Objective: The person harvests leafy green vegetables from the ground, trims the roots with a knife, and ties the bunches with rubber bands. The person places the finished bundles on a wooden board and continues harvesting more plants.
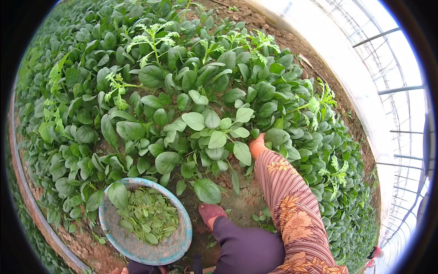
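My right hand, in a striped, flower-patterned sleeve, reaches in among the leaves of spinach plants. Leaves hide its fingers, so what they hold cannot be seen. Just left of it rises a paler broad-leaved plant. Only some fingers of my left hand show at the bottom edge, below a worn basin with a blue rim. Loose picked greens lie in the basin, and a large spinach leaf hangs over its far rim.
Lacy-leaved weeds stand above the dense spinach. My shoe rests on bare soil beside the basin. A pale greenhouse wall curves along the right. A grey edging strip borders the left. Someone in red is far off at lower right.
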`<action>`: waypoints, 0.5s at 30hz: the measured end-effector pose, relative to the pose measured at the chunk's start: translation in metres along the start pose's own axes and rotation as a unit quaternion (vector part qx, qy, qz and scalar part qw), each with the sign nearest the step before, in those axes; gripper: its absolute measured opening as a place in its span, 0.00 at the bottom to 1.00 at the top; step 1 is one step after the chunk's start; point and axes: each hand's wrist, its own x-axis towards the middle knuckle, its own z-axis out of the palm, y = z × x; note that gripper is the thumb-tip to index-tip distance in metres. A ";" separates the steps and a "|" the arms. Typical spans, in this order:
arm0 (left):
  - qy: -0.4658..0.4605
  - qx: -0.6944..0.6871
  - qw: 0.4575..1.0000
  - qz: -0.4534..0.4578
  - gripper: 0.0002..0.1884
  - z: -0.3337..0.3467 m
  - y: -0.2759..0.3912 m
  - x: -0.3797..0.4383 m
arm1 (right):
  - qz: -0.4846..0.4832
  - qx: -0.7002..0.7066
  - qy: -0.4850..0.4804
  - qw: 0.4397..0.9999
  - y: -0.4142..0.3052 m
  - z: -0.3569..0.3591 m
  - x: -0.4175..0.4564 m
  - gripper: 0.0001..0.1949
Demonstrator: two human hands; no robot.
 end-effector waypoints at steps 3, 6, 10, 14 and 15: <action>0.010 0.008 1.000 0.024 0.34 -0.002 -0.005 -0.002 | 0.051 0.043 0.034 0.997 -0.002 0.016 0.029 0.30; 0.019 -0.001 1.000 0.019 0.34 0.000 -0.004 -0.007 | 0.008 -0.026 -0.093 0.995 0.002 -0.040 0.025 0.31; 0.021 -0.005 0.999 0.026 0.35 -0.001 -0.010 -0.013 | 0.011 -0.082 -0.100 0.991 0.031 -0.039 -0.012 0.25; 0.040 0.000 0.998 0.041 0.36 0.011 -0.016 -0.024 | 0.030 0.069 -0.105 0.992 0.051 -0.026 -0.081 0.25; 0.042 -0.002 0.998 0.042 0.35 0.014 -0.017 -0.027 | 0.036 0.109 -0.075 0.991 0.050 -0.020 -0.102 0.25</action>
